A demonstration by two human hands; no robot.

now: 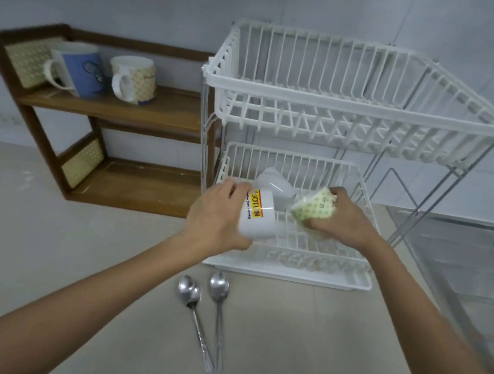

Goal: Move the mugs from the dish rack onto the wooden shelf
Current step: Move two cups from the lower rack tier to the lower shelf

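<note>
My left hand [215, 220] grips a white mug with a yellow label [259, 218], tilted at the front left of the lower tier of the white dish rack [292, 269]. A green-patterned mug [314, 208] is held on its side by my right hand [345, 220], over the same tier. Between and behind them, a plain white mug [273, 186] lies in the rack. To the left stands the wooden shelf [120, 108]. On its upper board sit a blue mug [80, 69] and a cream patterned mug [135, 79].
The rack's upper basket [355, 85] holds nothing. Two metal spoons [206, 309] lie on the counter in front of the rack. A steel sink [474, 254] sits at the right. The shelf's lower board [140, 185] is bare. A tiled wall runs behind.
</note>
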